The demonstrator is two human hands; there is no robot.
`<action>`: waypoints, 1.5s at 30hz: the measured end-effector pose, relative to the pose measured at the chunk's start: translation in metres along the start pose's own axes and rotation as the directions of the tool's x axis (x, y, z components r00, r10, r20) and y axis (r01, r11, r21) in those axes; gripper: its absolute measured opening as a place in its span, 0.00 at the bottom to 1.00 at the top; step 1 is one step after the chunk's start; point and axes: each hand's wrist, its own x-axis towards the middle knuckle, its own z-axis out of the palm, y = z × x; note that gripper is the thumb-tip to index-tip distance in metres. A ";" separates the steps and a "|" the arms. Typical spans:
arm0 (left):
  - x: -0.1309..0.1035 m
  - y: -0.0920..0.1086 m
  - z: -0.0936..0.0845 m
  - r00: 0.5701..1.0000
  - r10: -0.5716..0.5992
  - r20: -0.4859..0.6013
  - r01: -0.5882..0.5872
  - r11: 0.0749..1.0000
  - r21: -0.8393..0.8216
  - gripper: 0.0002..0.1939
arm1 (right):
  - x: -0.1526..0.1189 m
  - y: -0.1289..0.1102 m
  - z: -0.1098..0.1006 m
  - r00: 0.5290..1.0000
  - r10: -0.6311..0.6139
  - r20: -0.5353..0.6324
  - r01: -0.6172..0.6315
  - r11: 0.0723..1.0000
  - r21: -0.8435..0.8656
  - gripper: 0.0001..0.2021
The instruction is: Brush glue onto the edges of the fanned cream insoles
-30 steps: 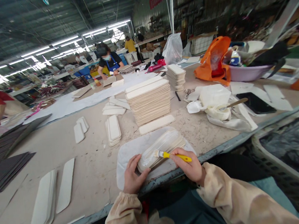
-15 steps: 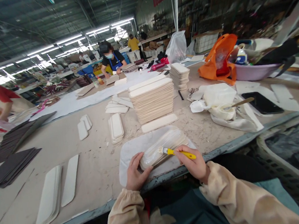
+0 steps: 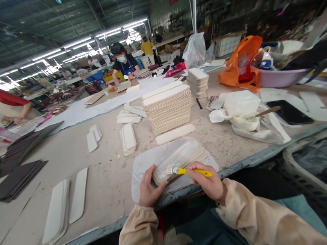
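My right hand [image 3: 207, 180] grips a paintbrush [image 3: 196, 171] by its yellow handle. Its pale bristles rest on the top piece of a stack of long white rounded strips [image 3: 181, 158], near the left end. That top surface looks wet and shiny. Around the left end of the stack, the thumb and fingers of my left hand [image 3: 149, 188] hold it in place. A whitish rounded sheet [image 3: 137, 164] lies beneath the stack on the table. Just behind it, a single white strip [image 3: 175, 134] lies before a tall pile of similar strips [image 3: 168, 110].
More white strips [image 3: 56, 211] lie at the left, beside dark sheets [image 3: 14, 181]. To the right are an open white tub [image 3: 245, 121] with a flat stick [image 3: 267, 111], a phone [image 3: 292, 111], an orange bag [image 3: 240, 63] and a purple basin [image 3: 284, 76]. A masked co-worker [image 3: 126, 64] works farther back.
The brush has slid left along the top strip toward my left hand, and my right hand moved with it. My left hand keeps its hold on the stack.
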 end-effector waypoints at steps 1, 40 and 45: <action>0.000 0.000 0.000 1.000 -0.009 0.004 0.009 1.000 -0.009 0.38 | -0.001 0.000 0.003 1.000 0.010 0.004 -0.010 1.000 0.020 0.11; 0.000 0.000 0.001 0.999 -0.050 -0.004 0.049 0.998 -0.036 0.38 | 0.020 0.011 -0.068 0.919 -0.157 -0.361 -0.053 0.859 -0.510 0.13; 0.000 0.002 0.000 0.998 -0.068 0.001 0.068 0.997 -0.045 0.37 | 0.022 0.016 -0.072 0.897 -0.220 -0.384 0.008 0.876 -0.483 0.14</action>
